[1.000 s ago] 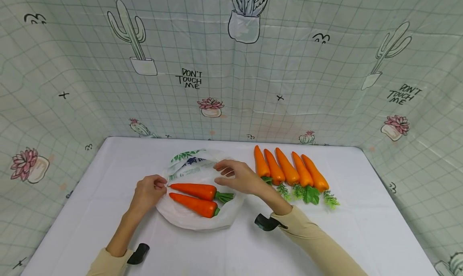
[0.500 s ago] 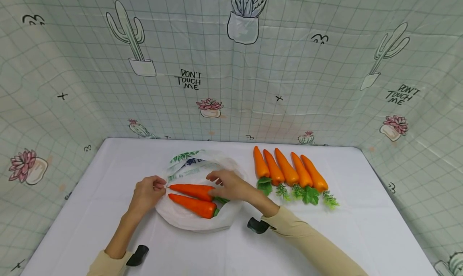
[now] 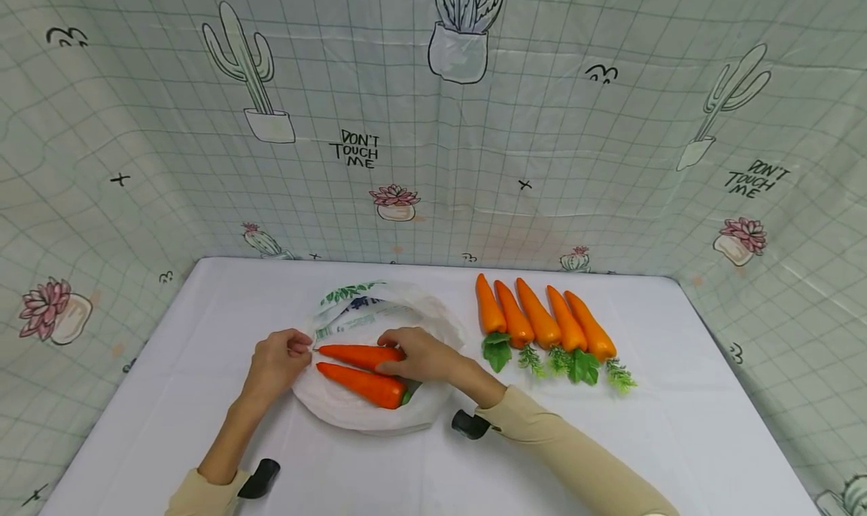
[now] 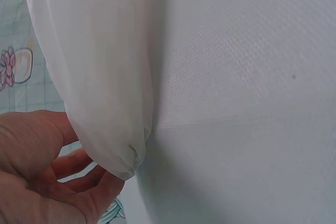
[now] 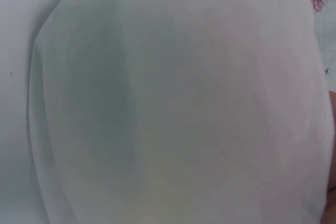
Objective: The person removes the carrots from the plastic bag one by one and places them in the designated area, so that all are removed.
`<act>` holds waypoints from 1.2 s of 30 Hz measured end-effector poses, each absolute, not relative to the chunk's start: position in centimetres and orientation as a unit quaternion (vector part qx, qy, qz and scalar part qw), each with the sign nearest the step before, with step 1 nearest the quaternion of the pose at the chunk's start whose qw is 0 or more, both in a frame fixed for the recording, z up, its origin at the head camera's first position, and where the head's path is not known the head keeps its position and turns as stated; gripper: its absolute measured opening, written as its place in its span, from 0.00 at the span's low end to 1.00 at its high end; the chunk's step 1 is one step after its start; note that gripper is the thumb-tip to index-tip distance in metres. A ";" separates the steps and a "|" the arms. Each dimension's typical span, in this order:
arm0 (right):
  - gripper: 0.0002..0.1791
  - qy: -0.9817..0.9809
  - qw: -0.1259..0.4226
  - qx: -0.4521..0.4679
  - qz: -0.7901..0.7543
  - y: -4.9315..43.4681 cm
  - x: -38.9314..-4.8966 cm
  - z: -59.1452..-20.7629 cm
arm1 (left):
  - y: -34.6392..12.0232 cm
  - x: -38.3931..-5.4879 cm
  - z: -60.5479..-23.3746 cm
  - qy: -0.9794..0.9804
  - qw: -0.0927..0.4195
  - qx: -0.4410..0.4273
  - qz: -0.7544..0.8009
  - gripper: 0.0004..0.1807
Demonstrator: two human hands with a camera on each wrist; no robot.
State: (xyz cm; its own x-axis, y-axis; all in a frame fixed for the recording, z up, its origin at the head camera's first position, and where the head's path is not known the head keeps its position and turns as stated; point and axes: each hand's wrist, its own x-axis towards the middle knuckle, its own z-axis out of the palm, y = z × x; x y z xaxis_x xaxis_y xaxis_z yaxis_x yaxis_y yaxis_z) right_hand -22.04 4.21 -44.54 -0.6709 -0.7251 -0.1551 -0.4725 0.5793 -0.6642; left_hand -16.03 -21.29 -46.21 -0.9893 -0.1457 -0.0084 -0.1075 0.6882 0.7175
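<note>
A white plastic bag with green and blue print lies open on the table. Two reddish-orange carrots, an upper carrot and a lower carrot, rest in it with tips to the left. My left hand pinches the bag's left rim; in the left wrist view the fingers curl at the bag's gathered edge. My right hand reaches into the bag, thumb and fingers around the thick end of the upper carrot, hiding its green stems. In the right wrist view the bag's wall covers most of the hand.
Several lighter orange carrots with green leafy tops lie in a row at the back right of the white-covered table. A patterned cloth backdrop stands behind and at both sides.
My right hand has come down and to the left from over the bag, and its thumb and fingers now hold the upper carrot. The left hand has stayed at the rim.
</note>
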 end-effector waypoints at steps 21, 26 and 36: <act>0.23 0.885 0.143 -0.340 -0.285 5.9 -21.4 -43.3 | -21.2 -15.7 -46.4 -0.916 0.035 0.064 -0.394 0.08; 0.22 0.875 0.126 -0.343 -0.317 6.4 -21.5 -42.5 | -21.1 -15.8 -46.3 -0.918 0.032 0.063 -0.389 0.08; 0.23 0.866 0.090 -0.325 -0.370 7.6 -21.9 -41.1 | -21.1 -15.9 -46.1 -0.922 0.028 0.062 -0.382 0.08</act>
